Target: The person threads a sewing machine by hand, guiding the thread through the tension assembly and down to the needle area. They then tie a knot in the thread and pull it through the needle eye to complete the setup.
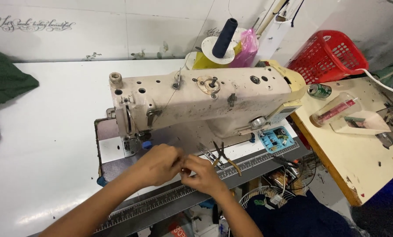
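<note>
Hands meeting over sewing machine bed (117, 151): left hand (158, 166) and right hand (203, 175) pinched fingertip to fingertip around something tiny, too small to identify. Likely risk: dropping it among pliers (225, 156) beside the right hand. Small blue tray (275, 138) holding assorted bits; red basket (330, 55), contents unseen. Dark thread cone (225, 37) behind.

1. The left hand (158, 164) lies knuckles up just in front of the sewing machine (201, 98), its fingers curled towards the right hand.
2. The right hand (201, 174) sits beside it, also in front of the machine, fingers bent inward and pinched.
3. The fingertips of both hands meet; what they pinch is too small to tell.
4. Both bare forearms reach up towards the machine, converging.
</note>
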